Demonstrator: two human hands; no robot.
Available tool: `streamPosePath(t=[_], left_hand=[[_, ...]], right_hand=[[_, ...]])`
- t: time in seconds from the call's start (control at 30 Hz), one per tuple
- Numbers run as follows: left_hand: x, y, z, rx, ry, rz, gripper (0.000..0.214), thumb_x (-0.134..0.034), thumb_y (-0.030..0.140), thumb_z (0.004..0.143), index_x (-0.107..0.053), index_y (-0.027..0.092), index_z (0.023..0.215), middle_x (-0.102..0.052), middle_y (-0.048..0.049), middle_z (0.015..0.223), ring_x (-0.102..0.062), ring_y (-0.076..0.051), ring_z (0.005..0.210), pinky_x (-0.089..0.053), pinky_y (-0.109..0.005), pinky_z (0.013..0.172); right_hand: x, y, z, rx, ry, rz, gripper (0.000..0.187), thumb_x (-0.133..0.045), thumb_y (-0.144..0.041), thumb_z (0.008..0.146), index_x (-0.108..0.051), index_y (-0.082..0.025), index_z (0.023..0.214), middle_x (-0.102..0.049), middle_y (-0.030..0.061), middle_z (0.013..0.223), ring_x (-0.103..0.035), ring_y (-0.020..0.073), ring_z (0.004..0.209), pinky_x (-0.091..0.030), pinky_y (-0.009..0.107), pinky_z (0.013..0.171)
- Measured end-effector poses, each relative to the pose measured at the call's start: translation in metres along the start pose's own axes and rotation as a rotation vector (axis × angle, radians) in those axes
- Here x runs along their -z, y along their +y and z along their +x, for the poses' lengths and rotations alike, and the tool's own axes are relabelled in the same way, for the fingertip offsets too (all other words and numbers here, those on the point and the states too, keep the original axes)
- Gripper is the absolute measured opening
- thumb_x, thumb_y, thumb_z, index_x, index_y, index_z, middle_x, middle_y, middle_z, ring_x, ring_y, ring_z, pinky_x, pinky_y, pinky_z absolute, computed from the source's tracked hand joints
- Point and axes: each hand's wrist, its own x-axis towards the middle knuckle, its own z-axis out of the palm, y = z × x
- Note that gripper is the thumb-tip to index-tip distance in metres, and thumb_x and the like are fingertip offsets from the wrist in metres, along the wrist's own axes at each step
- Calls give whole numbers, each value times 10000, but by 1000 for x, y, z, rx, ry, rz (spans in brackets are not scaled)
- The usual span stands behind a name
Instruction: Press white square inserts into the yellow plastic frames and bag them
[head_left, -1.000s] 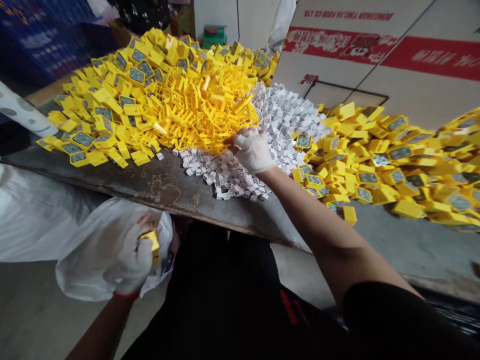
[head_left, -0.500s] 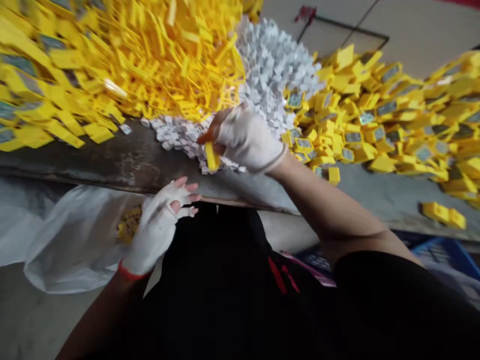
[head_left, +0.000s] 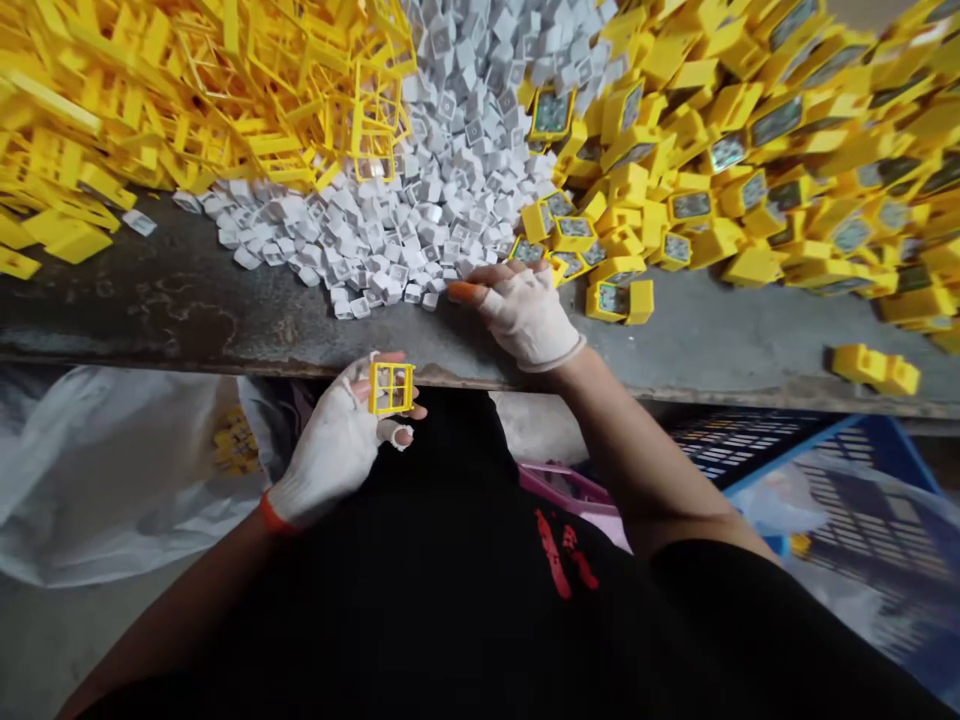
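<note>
My left hand [head_left: 337, 435], in a white fingerless glove with an orange cuff, holds a small yellow plastic window frame [head_left: 391, 388] just before the table edge. Its bare fingertips show around the frame, which has crossing bars. My right hand [head_left: 525, 310], gloved too and with an orange cover on one finger, rests low over the table. Its fingers are stretched out between the small white plastic pieces [head_left: 390, 260] and the nearest yellow blocks with grey-green faces [head_left: 574, 233]. Some of its fingertips overlap those blocks, and I see nothing held in it.
A large heap of yellow frames [head_left: 247, 100] covers the back left of the dark table [head_left: 150, 300]. More yellow blocks [head_left: 750, 180] spread over the right. Below stand a translucent bag [head_left: 135, 470] at the left and a blue crate [head_left: 885, 520] at the right.
The yellow piece that was in my right hand is gone from it; a yellow frame is now in my left hand. My right hand has moved right, toward the yellow blocks. The view has tilted down.
</note>
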Motion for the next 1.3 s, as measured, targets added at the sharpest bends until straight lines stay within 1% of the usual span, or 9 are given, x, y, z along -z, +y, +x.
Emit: streamPosePath(t=[0.13, 0.33, 0.5, 0.6, 0.77, 0.97, 1.03, 1.2, 1.3], left_hand=[[-2, -4, 0, 42, 10, -59, 171, -747, 332, 1001, -766, 196, 1103, -827, -78, 974, -793, -237, 680, -562, -278, 492], [-8, -11, 5, 116, 7, -129, 209, -617, 348, 1119, -740, 189, 1176, -822, -93, 988, -800, -247, 662, -590, -303, 523], [-13, -10, 8, 113, -4, -63, 133, -606, 216, 1108, -732, 177, 1128, -820, -77, 930, -767, -218, 610, -584, -273, 485], [-12, -12, 9, 75, 1, -8, 75, -668, 193, 1086, -736, 184, 1057, -821, -55, 907, -777, -208, 627, -578, -245, 471], [-6, -17, 11, 23, -65, -58, 32, -749, 166, 1022, -769, 181, 1041, -853, -70, 980, -825, -230, 731, -608, -250, 497], [-5, -17, 14, 18, -133, -88, 49, -811, 210, 1020, -777, 179, 1036, -878, -93, 1070, -846, -250, 808, -653, -285, 558], [-5, -18, 15, 9, -138, -90, 56, -820, 212, 1022, -782, 181, 1048, -886, -98, 1088, -852, -251, 825, -663, -285, 573], [-4, -25, 13, 34, -204, -149, 54, -799, 153, 1018, -800, 174, 1067, -873, -78, 1069, -859, -252, 845, -710, -317, 608], [-3, -26, 11, 74, -262, -169, 103, -772, 127, 1037, -822, 168, 1117, -862, -84, 1102, -843, -235, 896, -735, -321, 642]], right_hand=[[-17, 9, 8, 112, -20, 12, 367, -490, -251, 1181, -826, -311, 1316, -832, 112, 1371, -711, 343, 1237, -514, 657, 1174], [-16, 4, -6, 35, 11, 56, 280, -548, -286, 1178, -822, -238, 1201, -860, 106, 1117, -763, 291, 1083, -553, 589, 1132], [-7, -1, 2, -139, -114, 138, 210, -682, -217, 1069, -848, -206, 1197, -892, 103, 1142, -818, 293, 1072, -624, 496, 1069], [5, 3, -2, -197, -76, 190, 314, -614, -200, 1101, -839, -213, 1320, -896, 93, 1143, -833, 289, 1069, -646, 457, 1023], [22, 2, -27, -207, 23, 131, 341, -581, -243, 1122, -813, -264, 1371, -879, 125, 1296, -816, 337, 1186, -605, 526, 1095], [6, -12, -25, -192, -52, 46, 236, -755, -319, 1031, -809, -251, 1251, -873, 130, 1235, -741, 388, 1239, -530, 584, 1116], [5, -19, -26, -165, -34, 74, 160, -726, -359, 1081, -820, -265, 1170, -871, 114, 1162, -741, 375, 1196, -523, 566, 1084], [16, -50, -44, 110, 155, 305, 304, -705, -569, 1162, -850, -304, 1200, -879, 60, 1112, -748, 289, 1028, -514, 486, 992], [14, -71, -52, 237, 266, 414, 314, -684, -579, 1184, -840, -306, 1197, -896, 37, 1104, -750, 248, 974, -513, 451, 950]])
